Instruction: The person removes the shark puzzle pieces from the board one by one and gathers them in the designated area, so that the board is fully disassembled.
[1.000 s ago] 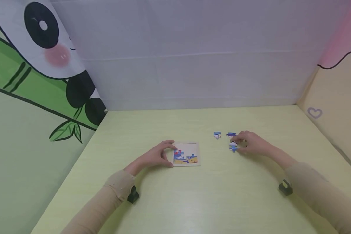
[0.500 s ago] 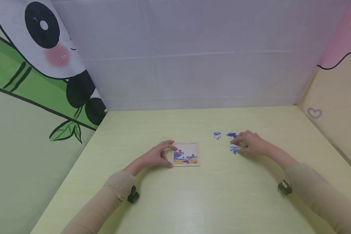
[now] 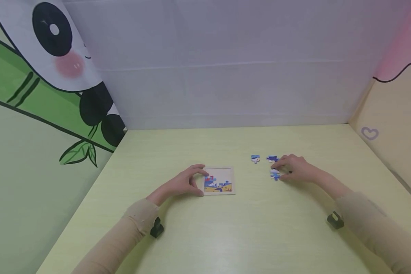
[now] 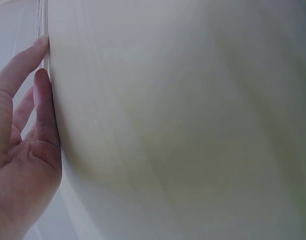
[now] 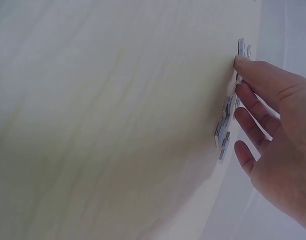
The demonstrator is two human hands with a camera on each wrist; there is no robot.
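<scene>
A small square puzzle tray [image 3: 233, 180] lies on the table, its lower part filled with joined pieces in blue, yellow and red. My left hand [image 3: 181, 183] holds the tray's left side, with the thumb at the near corner and the forefinger over the rim farther back. On the right, my right hand [image 3: 298, 170] pinches a blue-and-white puzzle piece [image 3: 274, 175] between thumb and fingers, low over the table. The fingers cover its right edge. Seen from the right wrist, the thumb [image 5: 253, 67] presses at a piece's edge, and more pieces [image 5: 223, 137] stick out beyond the fingertips.
A puzzle piece [image 3: 255, 159] with a white and blue print lies behind and right of the tray. Another dark-blue piece [image 3: 272, 158] is just beyond the right fingertips. A pale cloth wall [image 3: 226, 95] borders the table [image 3: 205, 236] at the back.
The blue-and-white piece under my right hand has shifted slightly nearer to me, with the fingers following. My left hand keeps its hold on the tray.
</scene>
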